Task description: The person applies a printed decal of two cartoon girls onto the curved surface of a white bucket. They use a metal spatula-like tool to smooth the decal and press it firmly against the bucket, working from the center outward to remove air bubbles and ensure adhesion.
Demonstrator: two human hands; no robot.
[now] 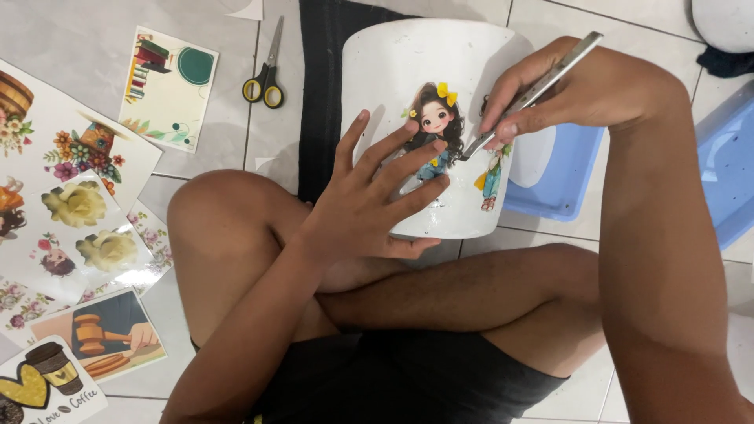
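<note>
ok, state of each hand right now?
Left hand: open, fingers spread flat on the white pot.
Right hand: closed on a metal tool, tip at the girl sticker.

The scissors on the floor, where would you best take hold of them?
By the black-and-yellow loops of the scissors, coming straight down from above. They lie flat on the tile floor with the loops nearest the person and the closed blades pointing away.

Scissors (pixel 265 81), black and yellow handles, closed, on tiled floor (pixel 220 141) at 11 o'clock. Printed sticker sheets (pixel 71 196), flowers, gavel and cup motifs, spread from 9 to 7 o'clock. Small card with books picture (pixel 167 88), 10 o'clock. Blue tray (pixel 559 177), 2 o'clock. Black cloth (pixel 320 86), 12 o'clock.
</note>
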